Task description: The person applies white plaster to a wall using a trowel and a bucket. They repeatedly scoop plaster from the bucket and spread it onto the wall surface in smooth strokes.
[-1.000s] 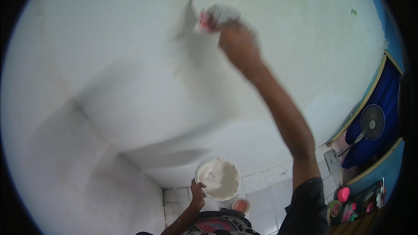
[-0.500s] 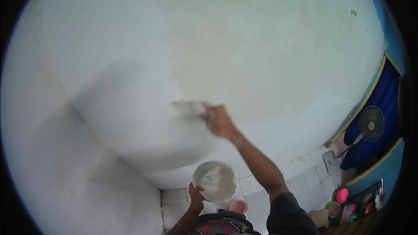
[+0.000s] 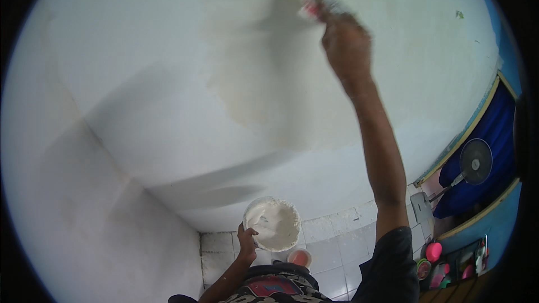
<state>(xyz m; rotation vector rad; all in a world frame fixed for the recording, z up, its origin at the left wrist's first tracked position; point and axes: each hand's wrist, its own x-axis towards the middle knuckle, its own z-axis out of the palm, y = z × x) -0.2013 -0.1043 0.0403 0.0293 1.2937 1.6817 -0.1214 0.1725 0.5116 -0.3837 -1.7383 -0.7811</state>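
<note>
My right hand [image 3: 348, 45] is raised high against the pale wall [image 3: 241, 101], closed around a paintbrush [image 3: 310, 8] with red and white near its grip. Motion blurs both the hand and the brush, and the brush's far end is hard to make out against its shadow. Low in the view, my left hand [image 3: 246, 242] grips the left side of a round white bucket [image 3: 275, 225], thumb over the rim. Thick white paint lies inside and crusts the bucket's edge.
Below the bucket is a smaller tub with reddish contents [image 3: 299, 257] on the grey floor tiles [image 3: 331, 255]. A standing fan [image 3: 475, 161] is at the right before a blue curtain [image 3: 449, 205]. Pink and green household items [image 3: 433, 251] crowd the lower right. A side wall [image 3: 73, 207] meets the main one at left.
My right hand has swung up and to the right with the paintbrush, from the wall's lower middle to its upper part. The left hand still holds the bucket, slightly shifted in view.
</note>
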